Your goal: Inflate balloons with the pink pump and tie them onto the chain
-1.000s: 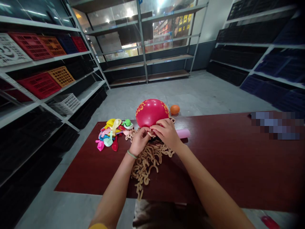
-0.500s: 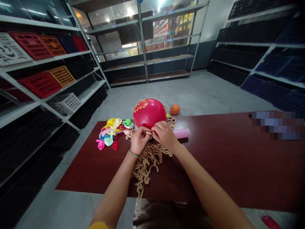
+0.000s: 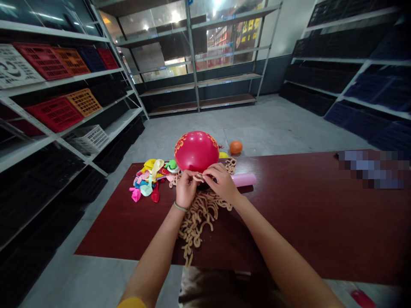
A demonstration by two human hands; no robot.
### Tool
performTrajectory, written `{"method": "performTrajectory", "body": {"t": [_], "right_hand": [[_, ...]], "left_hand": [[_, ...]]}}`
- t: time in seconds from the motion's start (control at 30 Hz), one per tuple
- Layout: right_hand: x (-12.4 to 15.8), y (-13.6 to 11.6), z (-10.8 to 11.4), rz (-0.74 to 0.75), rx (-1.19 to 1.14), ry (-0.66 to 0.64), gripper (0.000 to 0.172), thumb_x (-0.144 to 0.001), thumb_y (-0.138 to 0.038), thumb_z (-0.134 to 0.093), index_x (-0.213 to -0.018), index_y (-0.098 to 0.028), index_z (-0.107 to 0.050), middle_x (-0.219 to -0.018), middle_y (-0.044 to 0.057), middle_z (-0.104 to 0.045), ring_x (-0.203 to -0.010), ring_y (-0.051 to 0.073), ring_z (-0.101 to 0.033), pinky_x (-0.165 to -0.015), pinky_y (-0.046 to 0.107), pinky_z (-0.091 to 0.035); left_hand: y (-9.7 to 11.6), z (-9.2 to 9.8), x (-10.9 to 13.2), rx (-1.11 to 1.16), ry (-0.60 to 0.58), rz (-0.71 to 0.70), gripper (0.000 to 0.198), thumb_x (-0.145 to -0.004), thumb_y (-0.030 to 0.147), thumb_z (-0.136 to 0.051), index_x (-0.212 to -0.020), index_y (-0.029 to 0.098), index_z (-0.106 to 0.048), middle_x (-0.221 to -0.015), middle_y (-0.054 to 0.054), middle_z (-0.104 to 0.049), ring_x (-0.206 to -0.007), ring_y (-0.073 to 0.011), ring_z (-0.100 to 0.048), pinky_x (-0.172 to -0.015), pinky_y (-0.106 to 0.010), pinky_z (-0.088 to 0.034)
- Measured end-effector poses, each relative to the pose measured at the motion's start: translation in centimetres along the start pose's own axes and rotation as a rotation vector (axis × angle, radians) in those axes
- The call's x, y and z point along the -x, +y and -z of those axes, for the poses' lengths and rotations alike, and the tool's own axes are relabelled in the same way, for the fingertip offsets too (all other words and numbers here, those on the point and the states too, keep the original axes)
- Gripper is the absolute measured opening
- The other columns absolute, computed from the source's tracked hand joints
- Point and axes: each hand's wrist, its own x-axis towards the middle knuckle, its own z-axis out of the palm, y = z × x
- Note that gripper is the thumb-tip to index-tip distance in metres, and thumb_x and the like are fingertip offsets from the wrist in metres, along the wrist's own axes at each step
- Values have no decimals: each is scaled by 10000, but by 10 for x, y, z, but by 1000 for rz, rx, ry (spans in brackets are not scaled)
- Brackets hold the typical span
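An inflated red balloon with yellow floral print is above my fingertips, its neck end toward me. My left hand is closed in a pinch at that end; the neck itself is hidden. Between the fingertips of both hands shows a short tan rubber band. My right hand is closed too, thumb and fingers pinching the band's right end. Below the hands spreads a pile of tan rubber bands. Left of the hands lies a heap of deflated balloons in many colours.
Behind my right hand lies a pink cylinder on the dark red table. An orange balloon is beyond the far edge, near a partly hidden yellow one. Shelves with crates stand at left.
The red balloon has shifted slightly left and turned a little. My fingertips have moved a bit, and more of the rubber band shows between them.
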Motion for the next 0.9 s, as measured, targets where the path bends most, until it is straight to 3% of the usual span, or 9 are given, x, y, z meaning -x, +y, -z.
{"method": "performTrajectory", "body": {"t": [0.23,0.4,0.63,0.9], "right_hand": [[0,11,1,-47,-91,-76,128,-907,-254,-577,-993,-237,-671,-971,40,-622,-974,186,-518,-876,366,-430],[0,13,0,-142,-168,-134,75,-878,-271,-626,-872,-240,-694,-887,19,-602,-930,177,-529,-848,366,-431],[1,10,-5,-201,-222,-77,55,-868,-219,-603,-842,-218,-651,-877,19,-591,-878,166,-537,-779,326,-439],[6,1,-14,-83,76,51,102,-926,-205,-465,-860,-209,-543,-883,50,-558,-905,205,-492,-838,361,-412]], "left_hand": [[-3,4,1,30,-97,18,165,-867,357,-618,-915,201,-639,-784,-27,-707,-687,-150,-668,-678,-272,-523],[1,9,-1,-39,-145,-13,164,-880,337,-607,-953,201,-662,-774,-22,-701,-660,-133,-651,-657,-247,-506],[2,13,-6,-34,-200,-75,176,-900,318,-583,-971,204,-696,-816,-35,-715,-713,-139,-661,-703,-254,-512],[-1,12,-7,-115,-54,-142,153,-895,279,-595,-971,201,-702,-825,-31,-726,-715,-136,-667,-703,-246,-511]]}}
